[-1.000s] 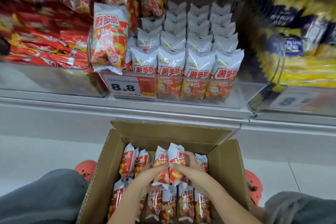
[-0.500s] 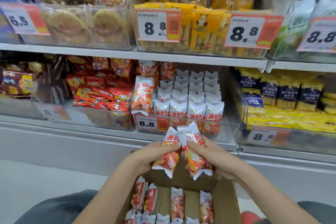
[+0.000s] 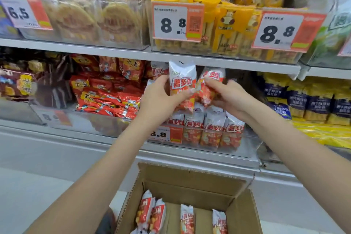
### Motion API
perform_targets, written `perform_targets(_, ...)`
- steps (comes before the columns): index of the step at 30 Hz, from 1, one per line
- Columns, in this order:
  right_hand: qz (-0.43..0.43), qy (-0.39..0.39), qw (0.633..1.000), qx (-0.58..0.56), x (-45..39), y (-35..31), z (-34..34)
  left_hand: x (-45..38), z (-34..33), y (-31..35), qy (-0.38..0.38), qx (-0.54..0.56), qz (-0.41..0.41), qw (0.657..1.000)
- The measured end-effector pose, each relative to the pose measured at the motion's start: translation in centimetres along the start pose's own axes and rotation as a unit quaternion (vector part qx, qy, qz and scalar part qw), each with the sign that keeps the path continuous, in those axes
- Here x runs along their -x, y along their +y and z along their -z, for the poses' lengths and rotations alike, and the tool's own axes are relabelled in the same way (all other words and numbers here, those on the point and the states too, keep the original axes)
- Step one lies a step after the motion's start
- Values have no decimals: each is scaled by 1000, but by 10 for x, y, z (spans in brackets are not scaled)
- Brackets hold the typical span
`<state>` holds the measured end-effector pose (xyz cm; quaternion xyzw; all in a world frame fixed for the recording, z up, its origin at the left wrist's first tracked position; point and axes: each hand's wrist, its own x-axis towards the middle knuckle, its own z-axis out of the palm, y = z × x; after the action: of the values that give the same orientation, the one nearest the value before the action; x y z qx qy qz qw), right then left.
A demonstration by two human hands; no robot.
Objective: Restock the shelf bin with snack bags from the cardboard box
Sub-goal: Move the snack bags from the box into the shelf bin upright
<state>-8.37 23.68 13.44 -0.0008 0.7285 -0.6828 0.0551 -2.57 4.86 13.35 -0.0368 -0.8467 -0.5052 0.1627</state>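
Head camera, looking forward and down: at the centre I see two white-and-orange snack bags, both raised in front of the shelf bin [image 3: 245,150]. My left hand [image 3: 161,99] holds the left bag [image 3: 183,80] upright, fingers curled round its middle. At 3 o'clock from it, touching it, my right hand [image 3: 228,97] pinches the right bag [image 3: 209,85], which tilts toward the first. Directly at 6 o'clock from both, the clear bin carries a front row of matching bags [image 3: 207,129] standing upright, with an 8.8 price tag [image 3: 165,134] on its front. Further toward 6 o'clock, at the bottom edge, the open cardboard box [image 3: 190,184] has several bags left [image 3: 150,213] standing inside. At 9 o'clock lies a bin of red packets [image 3: 108,97]; at 3 o'clock, blue-and-yellow packs [image 3: 313,100].

My worry: the bin looks nearly full. Pushing two bags in together could topple the front row or spill one over the low front wall. The pinched bag seems the looser hold and could slip back toward the box.
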Motion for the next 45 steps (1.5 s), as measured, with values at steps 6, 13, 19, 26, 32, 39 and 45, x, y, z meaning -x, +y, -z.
perform_targets(6,119,37,981,148,-35,-2,-24,-29,-16,-31,39,-112,-27,993)
perform_targets(13,119,92,968,200,-78,8,-39,-39,-26,-45,109,-252,-14,961)
perform_targets(19,142,93,968,187,-92,-1,-50,-45,-37,-42,151,-239,-4,959)
perform_targets(26,98,78,973,195,-96,5,-56,-50,-42,-49,179,-282,12,942)
perform_targets(32,48,33,976,208,-100,15,-47,-50,-40,-51,161,-276,3,947)
perform_targets(39,-37,-74,992,95,-95,8,-39,-47,-40,-51,151,-299,-2,942)
perform_targets(45,44,83,993,65,-84,2,-40,-45,-38,-49,157,-295,-7,942)
